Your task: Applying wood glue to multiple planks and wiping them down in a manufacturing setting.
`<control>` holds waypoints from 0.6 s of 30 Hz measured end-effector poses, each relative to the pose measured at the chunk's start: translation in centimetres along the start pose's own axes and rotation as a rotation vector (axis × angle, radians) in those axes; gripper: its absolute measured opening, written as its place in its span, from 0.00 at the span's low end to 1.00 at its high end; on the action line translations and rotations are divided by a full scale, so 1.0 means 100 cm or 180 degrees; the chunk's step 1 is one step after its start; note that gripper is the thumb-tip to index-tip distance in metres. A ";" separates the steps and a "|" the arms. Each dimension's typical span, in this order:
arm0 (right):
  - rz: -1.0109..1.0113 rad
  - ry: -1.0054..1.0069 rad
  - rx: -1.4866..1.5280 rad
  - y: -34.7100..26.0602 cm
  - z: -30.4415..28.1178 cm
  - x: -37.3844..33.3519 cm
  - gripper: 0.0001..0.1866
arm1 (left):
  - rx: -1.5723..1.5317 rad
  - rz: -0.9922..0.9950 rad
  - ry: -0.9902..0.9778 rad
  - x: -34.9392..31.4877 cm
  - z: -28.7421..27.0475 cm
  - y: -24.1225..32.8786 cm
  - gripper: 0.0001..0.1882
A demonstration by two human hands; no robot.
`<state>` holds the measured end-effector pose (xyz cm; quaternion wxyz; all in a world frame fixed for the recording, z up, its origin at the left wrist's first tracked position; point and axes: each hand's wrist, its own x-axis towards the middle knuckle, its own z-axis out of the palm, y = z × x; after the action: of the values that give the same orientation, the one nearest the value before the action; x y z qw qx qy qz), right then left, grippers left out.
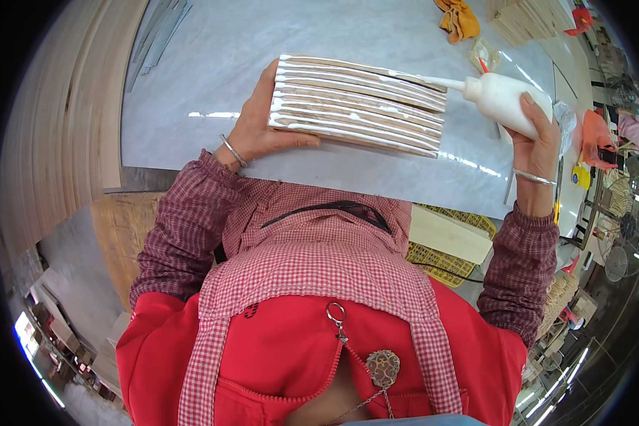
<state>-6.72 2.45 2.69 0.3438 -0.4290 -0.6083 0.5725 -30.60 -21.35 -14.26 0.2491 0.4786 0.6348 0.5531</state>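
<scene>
A bundle of thin wooden slats (358,106) stands on edge on a pale grey table (263,42), with white glue lines along the slat edges. My left hand (259,124) grips the bundle's left end, thumb along its near side. My right hand (539,138) holds a white squeeze bottle of glue (500,96). The bottle's long nozzle touches the far right corner of the bundle, where a fresh white line runs along the top slat.
Orange cloth (458,18) and a stack of wooden slats (525,18) lie at the table's far right. A yellow plastic crate (444,259) with a pale board on it sits below the table's near edge. Curved wooden panels (64,121) stand at left.
</scene>
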 end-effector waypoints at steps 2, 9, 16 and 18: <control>0.0053 0.0098 0.0057 0.002 -0.010 -0.001 0.19 | -0.0054 -0.0042 0.0014 -0.002 0.000 -0.003 0.62; 0.0103 0.0309 0.0160 0.013 -0.029 -0.003 0.19 | -0.0056 -0.0048 -0.0015 -0.002 0.002 -0.014 0.63; -0.0159 0.0330 0.0232 0.023 -0.040 0.001 0.20 | -0.0132 -0.0064 -0.0069 0.004 0.001 -0.009 0.63; 0.0123 0.0410 0.0458 0.035 -0.051 0.006 0.22 | -0.0086 -0.0200 0.0010 0.004 -0.001 -0.014 0.63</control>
<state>-1.88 4.93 -0.25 0.4009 -0.4508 -0.5339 0.5925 -31.29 -20.95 -15.50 0.2718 0.4542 0.6424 0.5542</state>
